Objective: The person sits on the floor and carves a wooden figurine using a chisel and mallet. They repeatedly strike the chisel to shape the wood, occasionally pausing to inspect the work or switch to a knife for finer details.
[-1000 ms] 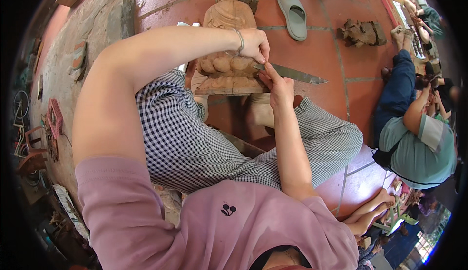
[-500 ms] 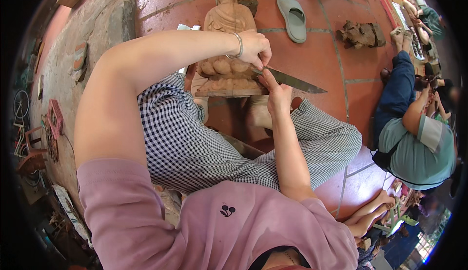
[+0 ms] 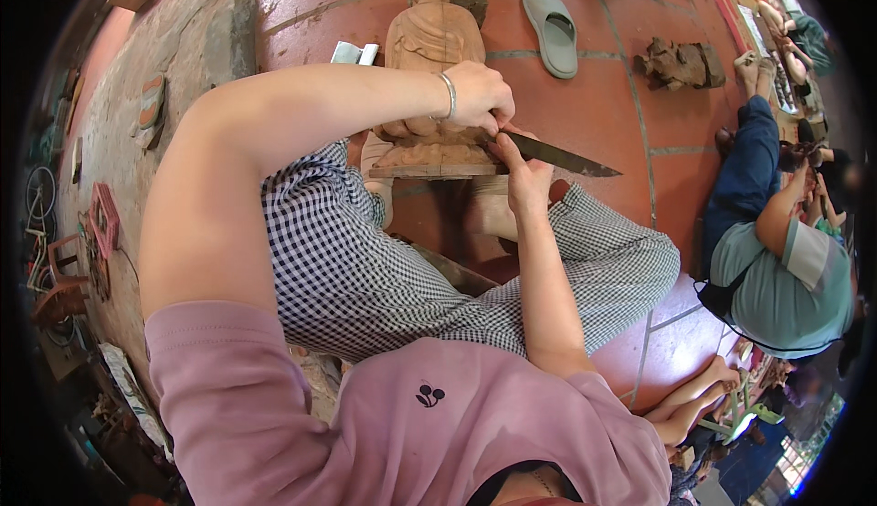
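A carved wooden statue [image 3: 431, 36] of a seated robed figure stands on a flat base in front of my legs. My left hand [image 3: 480, 97], with a silver bangle at its wrist, reaches across the statue. Its fingers are closed at the near end of a long, dark, pointed metal blade [image 3: 568, 156]. My right hand [image 3: 527, 179] pinches that same end from below, thumb up. The tip slants out to the right, past the statue's lower right side. Whether the blade has a handle is hidden in my fingers.
A grey-green slipper [image 3: 552, 35] and a rough wood piece [image 3: 681, 65] lie on the red tiles. White paper-like pieces [image 3: 353, 53] show left of the statue. Another person [image 3: 776, 268] sits at the right, with more people beyond. A grey stone slab [image 3: 196, 45] lies left.
Both hands and the blade have shifted slightly right. The blade has rolled, so it looks darker and narrower. Both hands keep hold of it.
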